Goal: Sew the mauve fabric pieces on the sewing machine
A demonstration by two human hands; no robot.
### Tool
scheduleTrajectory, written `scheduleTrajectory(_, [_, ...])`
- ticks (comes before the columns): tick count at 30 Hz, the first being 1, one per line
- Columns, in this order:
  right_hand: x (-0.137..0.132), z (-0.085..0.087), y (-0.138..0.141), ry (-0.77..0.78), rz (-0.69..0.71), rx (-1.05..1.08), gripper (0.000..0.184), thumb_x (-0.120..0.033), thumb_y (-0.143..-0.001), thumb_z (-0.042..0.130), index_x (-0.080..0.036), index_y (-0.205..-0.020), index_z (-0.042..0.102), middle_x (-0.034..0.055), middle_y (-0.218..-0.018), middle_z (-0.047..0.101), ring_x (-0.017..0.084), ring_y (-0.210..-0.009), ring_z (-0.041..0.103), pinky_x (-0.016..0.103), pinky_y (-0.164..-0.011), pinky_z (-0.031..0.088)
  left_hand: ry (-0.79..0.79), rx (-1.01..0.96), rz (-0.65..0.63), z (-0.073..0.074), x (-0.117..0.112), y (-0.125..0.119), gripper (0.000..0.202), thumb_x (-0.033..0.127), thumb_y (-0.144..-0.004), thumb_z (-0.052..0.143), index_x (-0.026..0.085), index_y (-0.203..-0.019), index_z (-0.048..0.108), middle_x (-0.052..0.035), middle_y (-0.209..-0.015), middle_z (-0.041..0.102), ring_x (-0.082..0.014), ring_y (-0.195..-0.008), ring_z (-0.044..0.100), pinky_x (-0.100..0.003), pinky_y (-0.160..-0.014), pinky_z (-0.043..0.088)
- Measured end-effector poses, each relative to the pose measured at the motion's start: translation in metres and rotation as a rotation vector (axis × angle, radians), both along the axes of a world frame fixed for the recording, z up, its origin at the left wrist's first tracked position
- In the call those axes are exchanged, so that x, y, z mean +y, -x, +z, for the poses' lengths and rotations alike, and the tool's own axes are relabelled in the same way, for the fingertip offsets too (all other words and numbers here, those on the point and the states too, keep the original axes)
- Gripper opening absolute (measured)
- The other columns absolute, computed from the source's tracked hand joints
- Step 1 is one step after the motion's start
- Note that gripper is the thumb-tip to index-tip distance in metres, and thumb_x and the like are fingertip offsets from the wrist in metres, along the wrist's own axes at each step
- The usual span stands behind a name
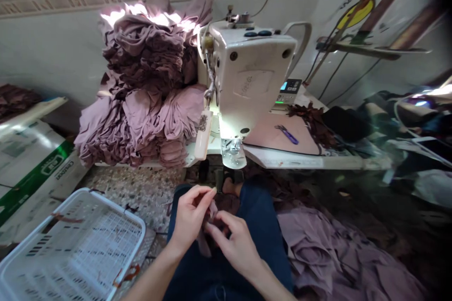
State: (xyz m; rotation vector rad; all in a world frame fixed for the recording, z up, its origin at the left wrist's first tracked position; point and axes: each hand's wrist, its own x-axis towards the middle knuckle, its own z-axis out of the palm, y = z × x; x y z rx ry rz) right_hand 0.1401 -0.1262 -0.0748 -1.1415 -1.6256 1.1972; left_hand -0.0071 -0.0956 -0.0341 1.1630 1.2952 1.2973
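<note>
Left hand (189, 216) and right hand (237, 244): both pinched closed, together gripping a limp mauve knit fabric scrap (211, 233) that hangs at the grip, over the lap. Below the grip: dark blue denim jeans (263, 225). Right of the grip: a loose heap of mauve knit cloth (335, 249). Left of the grip: a white perforated plastic basket (118, 209). Beyond the grip: a white industrial sewing machine (247, 73) with its lamp on, and a tall stack of folded mauve garments (144, 89) just beside it.

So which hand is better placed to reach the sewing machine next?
Probably the left hand. It sits higher and nearer the sewing machine, while the right hand is lower, close to the mauve cloth strip.
</note>
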Motion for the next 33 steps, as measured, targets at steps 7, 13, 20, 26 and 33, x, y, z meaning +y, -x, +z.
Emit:
scheduleTrajectory(7, [0.043,0.017,-0.052,0.098,0.148,-0.148,0.016,-0.035,-0.091,0.079,-0.020,-0.094,0.081,0.0009,-0.075,0.074,0.016,-0.061,0.061,0.024,-0.056,0.040,0.002,0.398,-0.472,-0.011,0.013,0.043,0.021,0.036,-0.091,0.082,0.017,-0.100,0.083,-0.0076,-0.097,0.079,-0.0212,-0.085,0.073,-0.028,-0.078,0.057])
scheduleTrajectory(13, [0.065,0.033,-0.090,0.221,0.365,-0.189,0.031,-0.050,-0.095,0.079,-0.020,-0.091,0.087,0.0019,-0.074,0.075,0.016,-0.059,0.060,0.026,-0.057,0.041,-0.142,0.553,-0.735,0.001,0.024,0.029,0.035,0.037,-0.109,0.059,0.017,-0.087,0.077,-0.0085,-0.099,0.070,-0.0204,-0.094,0.067,-0.029,-0.087,0.051])
scheduleTrajectory(20, [0.076,0.036,-0.102,0.114,0.277,-0.069,0.034,-0.051,-0.095,0.079,-0.019,-0.083,0.086,0.0052,-0.083,0.074,0.020,-0.078,0.068,0.028,-0.071,0.049,0.134,0.183,-0.665,-0.019,0.029,0.008,0.041,0.054,-0.101,0.069,0.015,-0.090,0.071,-0.0002,-0.072,0.060,-0.0118,-0.059,0.053,-0.023,-0.058,0.043])
scheduleTrajectory(26, [0.067,0.043,-0.095,0.004,0.055,-0.083,0.035,-0.047,-0.098,0.075,-0.019,-0.079,0.083,0.0038,-0.075,0.070,0.019,-0.071,0.064,0.028,-0.065,0.046,-0.009,0.167,-0.489,-0.007,0.037,0.014,0.042,0.050,-0.098,0.076,0.017,-0.124,0.080,-0.0010,-0.076,0.064,-0.0136,-0.064,0.057,-0.024,-0.061,0.044])
scheduleTrajectory(33, [0.058,0.070,-0.076,-0.299,-0.175,-0.098,0.032,-0.042,-0.102,0.071,-0.022,-0.082,0.084,0.0030,-0.069,0.065,0.019,-0.063,0.059,0.032,-0.060,0.044,-0.329,0.460,-0.433,0.023,0.051,0.018,0.033,0.035,-0.108,0.060,0.017,-0.095,0.085,-0.0059,-0.078,0.067,-0.0175,-0.074,0.060,-0.027,-0.071,0.045])
